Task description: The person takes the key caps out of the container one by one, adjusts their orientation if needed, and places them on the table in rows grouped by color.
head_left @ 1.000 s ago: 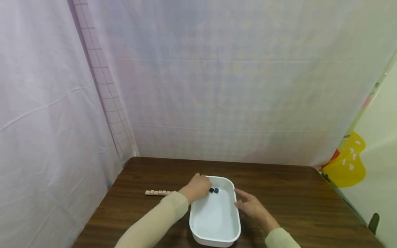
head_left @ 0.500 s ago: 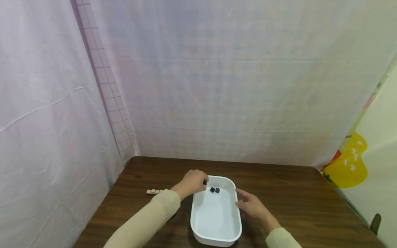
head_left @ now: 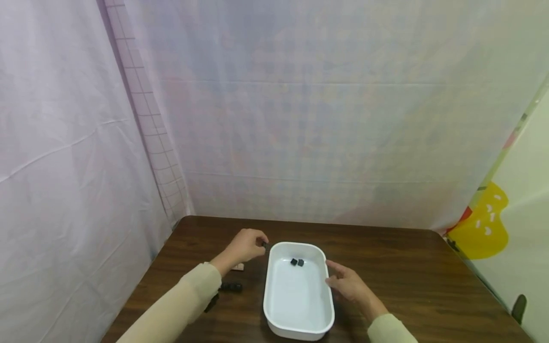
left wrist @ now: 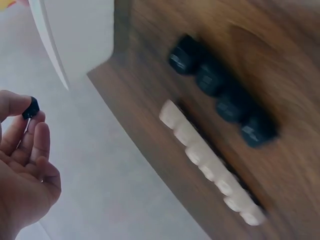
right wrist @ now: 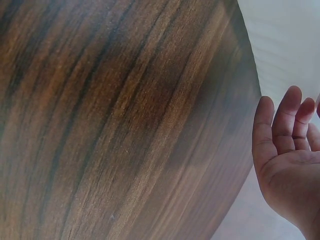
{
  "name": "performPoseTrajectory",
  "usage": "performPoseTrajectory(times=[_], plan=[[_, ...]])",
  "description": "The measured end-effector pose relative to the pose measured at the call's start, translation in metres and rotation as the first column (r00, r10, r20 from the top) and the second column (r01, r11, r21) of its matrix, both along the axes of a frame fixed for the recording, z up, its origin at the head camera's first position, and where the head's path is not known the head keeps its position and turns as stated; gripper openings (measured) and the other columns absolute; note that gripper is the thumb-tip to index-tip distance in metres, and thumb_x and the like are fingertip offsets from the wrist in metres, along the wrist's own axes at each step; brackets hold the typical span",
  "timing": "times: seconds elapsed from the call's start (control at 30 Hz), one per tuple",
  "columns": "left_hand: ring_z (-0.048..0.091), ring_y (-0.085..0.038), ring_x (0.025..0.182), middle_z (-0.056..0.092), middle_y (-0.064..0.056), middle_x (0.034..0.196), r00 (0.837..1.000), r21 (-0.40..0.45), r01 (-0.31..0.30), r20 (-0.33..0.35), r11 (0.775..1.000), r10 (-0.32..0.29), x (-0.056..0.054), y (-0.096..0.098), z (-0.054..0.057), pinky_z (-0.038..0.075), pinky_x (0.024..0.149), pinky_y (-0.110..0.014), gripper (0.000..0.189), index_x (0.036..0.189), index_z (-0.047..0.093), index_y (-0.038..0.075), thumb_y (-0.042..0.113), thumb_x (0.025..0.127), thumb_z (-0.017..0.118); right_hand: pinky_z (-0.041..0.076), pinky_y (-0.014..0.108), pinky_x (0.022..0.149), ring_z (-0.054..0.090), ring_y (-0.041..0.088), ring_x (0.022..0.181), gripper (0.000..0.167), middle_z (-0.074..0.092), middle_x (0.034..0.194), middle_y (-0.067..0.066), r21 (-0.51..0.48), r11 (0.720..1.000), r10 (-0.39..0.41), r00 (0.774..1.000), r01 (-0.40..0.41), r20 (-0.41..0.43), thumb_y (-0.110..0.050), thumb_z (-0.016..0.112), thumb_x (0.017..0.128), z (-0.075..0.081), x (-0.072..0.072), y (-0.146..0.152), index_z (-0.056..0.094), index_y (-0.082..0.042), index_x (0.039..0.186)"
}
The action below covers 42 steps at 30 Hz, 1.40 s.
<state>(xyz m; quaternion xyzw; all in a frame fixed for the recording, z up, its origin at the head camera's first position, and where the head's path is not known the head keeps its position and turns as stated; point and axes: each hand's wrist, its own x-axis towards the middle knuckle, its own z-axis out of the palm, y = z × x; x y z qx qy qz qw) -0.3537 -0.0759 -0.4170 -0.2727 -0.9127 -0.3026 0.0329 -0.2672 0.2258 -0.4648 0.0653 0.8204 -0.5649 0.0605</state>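
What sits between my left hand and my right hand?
Head view: the white tray, two black cubes in its far end, lies between left hand and right hand.

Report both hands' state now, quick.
Left hand: pinching a small black cube at its fingertips.
Right hand: open, holding nothing, beside the white tub.

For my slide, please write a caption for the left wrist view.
Left hand pinches a small black piece above rows of black pieces and beige pieces.

The table [head_left: 386, 267] is dark, smooth wood grain; the tub [head_left: 299, 324] glossy white plastic; the backdrop [head_left: 300, 119] matt cloth.
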Motion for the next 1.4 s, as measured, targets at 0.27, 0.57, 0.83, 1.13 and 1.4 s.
performPoseTrajectory(times=[0.27,0.57,0.83,1.13,1.4], plan=[[0.063,-0.014,0.078,0.069,0.0,0.086,0.997,0.127,-0.069,0.054,0.989,0.063,0.006,-0.042,-0.006,0.052,0.068,-0.032,0.024,0.102,0.072,0.003,0.003,0.079,0.067,0.051,0.039,0.063,0.061,0.023,0.076,0.058,0.065,0.088,0.013,-0.011,1.0,0.002,1.0,-0.001,0.004,0.001,0.062,0.09,0.001,0.001,0.0,0.044,0.003,0.145],[0.057,-0.013,0.074,0.064,0.001,0.081,0.982,0.184,-0.177,0.104,0.967,0.16,0.025,-0.088,-0.022,0.049,0.064,-0.031,0.017,0.097,0.072,0.006,0.006,0.079,0.075,0.054,0.045,0.071,0.062,0.025,0.084,0.059,0.064,0.095,0.014,0.013,1.0,0.016,0.999,-0.017,0.049,-0.002,0.062,0.091,0.006,0.001,0.001,0.043,0.0,0.146],[0.057,-0.014,0.076,0.065,0.001,0.082,0.977,0.142,-0.187,0.128,0.972,0.169,0.041,-0.122,-0.038,0.048,0.068,-0.033,0.018,0.094,0.072,0.004,0.003,0.076,0.074,0.053,0.042,0.069,0.061,0.024,0.082,0.059,0.063,0.095,0.014,0.001,1.0,0.003,0.998,-0.003,0.058,-0.002,0.062,0.091,0.005,0.001,0.0,0.043,-0.001,0.147],[0.056,-0.013,0.073,0.065,0.001,0.081,0.971,0.129,-0.171,0.19,0.977,0.145,0.045,-0.136,-0.061,0.048,0.062,-0.028,0.018,0.091,0.072,0.003,0.001,0.073,0.076,0.053,0.042,0.069,0.062,0.024,0.082,0.059,0.063,0.094,0.014,0.007,1.0,0.0,0.998,0.0,0.058,-0.001,0.062,0.091,0.004,0.001,0.001,0.043,-0.001,0.147],[0.055,-0.013,0.07,0.062,0.003,0.076,0.966,0.114,-0.141,0.235,0.983,0.111,0.047,-0.14,-0.068,0.047,0.061,-0.026,0.017,0.09,0.072,0.001,-0.001,0.074,0.076,0.052,0.04,0.068,0.061,0.024,0.081,0.06,0.064,0.094,0.013,0.015,1.0,0.001,0.999,-0.002,0.054,-0.002,0.063,0.091,0.003,-0.001,0.001,0.043,-0.001,0.147]])
